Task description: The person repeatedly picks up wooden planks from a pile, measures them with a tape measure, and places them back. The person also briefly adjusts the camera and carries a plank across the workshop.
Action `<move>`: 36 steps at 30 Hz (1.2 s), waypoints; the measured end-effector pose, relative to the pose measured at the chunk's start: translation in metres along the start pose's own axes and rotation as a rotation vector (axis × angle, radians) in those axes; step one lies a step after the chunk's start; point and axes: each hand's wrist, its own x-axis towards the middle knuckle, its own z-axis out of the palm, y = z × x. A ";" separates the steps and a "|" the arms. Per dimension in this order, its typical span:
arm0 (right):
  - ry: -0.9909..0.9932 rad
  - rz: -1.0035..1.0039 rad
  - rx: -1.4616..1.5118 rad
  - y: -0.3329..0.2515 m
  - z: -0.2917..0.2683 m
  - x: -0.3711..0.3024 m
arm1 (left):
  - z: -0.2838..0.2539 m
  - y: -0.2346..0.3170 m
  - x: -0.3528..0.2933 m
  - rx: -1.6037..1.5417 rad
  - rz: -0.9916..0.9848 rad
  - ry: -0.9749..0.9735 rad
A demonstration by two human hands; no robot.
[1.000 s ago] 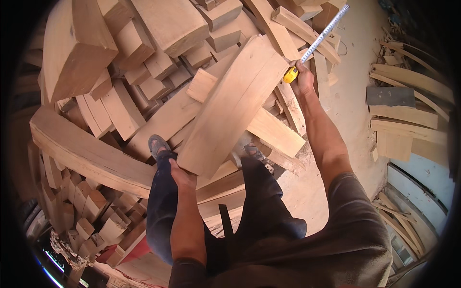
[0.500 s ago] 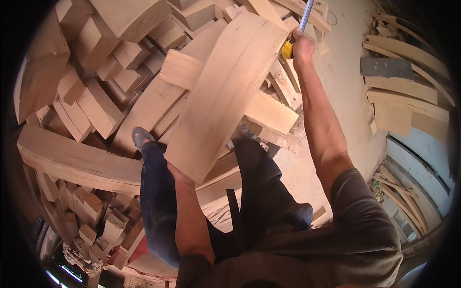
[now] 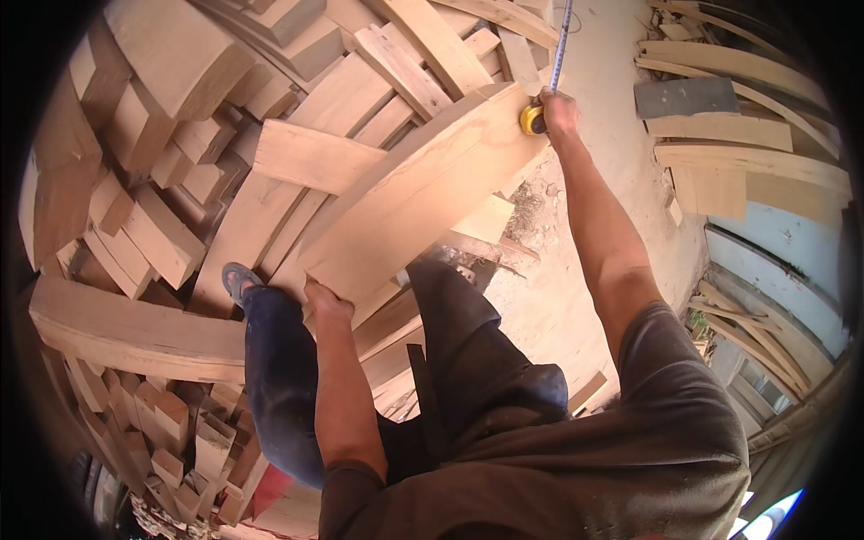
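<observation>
A thick, slightly curved wooden plank (image 3: 423, 193) lies at a slant in front of me, tipped so that a long narrow edge shows beside its broad face. My left hand (image 3: 329, 303) grips its near end, the fingers partly hidden by the wood. At the plank's far end my right hand (image 3: 560, 113) is closed around a yellow and black tape measure (image 3: 533, 120). From that hand the tape's pale blade (image 3: 562, 52) runs out away from me, past the top of the view.
Stacked timber blocks (image 3: 153, 225) crowd the left. A crossing board (image 3: 315, 155) lies under the plank. A long curved beam (image 3: 135, 328) is by my left foot (image 3: 239, 281). Curved offcuts (image 3: 720, 130) and a pale blue panel (image 3: 774, 229) line the right, beyond the dusty floor (image 3: 612, 171).
The plank has tilted and swung, so its side edge now shows. My right hand has come nearer with the tape measure; my left hand has shifted slightly away and left.
</observation>
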 end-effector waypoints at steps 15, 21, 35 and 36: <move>-0.128 -0.121 0.165 0.049 0.013 0.004 | -0.023 -0.020 0.036 0.033 0.150 -0.016; -0.223 -0.099 0.071 0.018 0.037 0.060 | -0.047 -0.038 -0.002 -0.035 0.215 -0.149; -0.350 0.280 0.047 0.117 0.027 -0.002 | -0.074 -0.015 -0.127 0.420 0.850 0.074; -0.327 0.276 0.042 0.116 0.026 0.000 | -0.074 -0.011 -0.122 0.409 0.861 0.070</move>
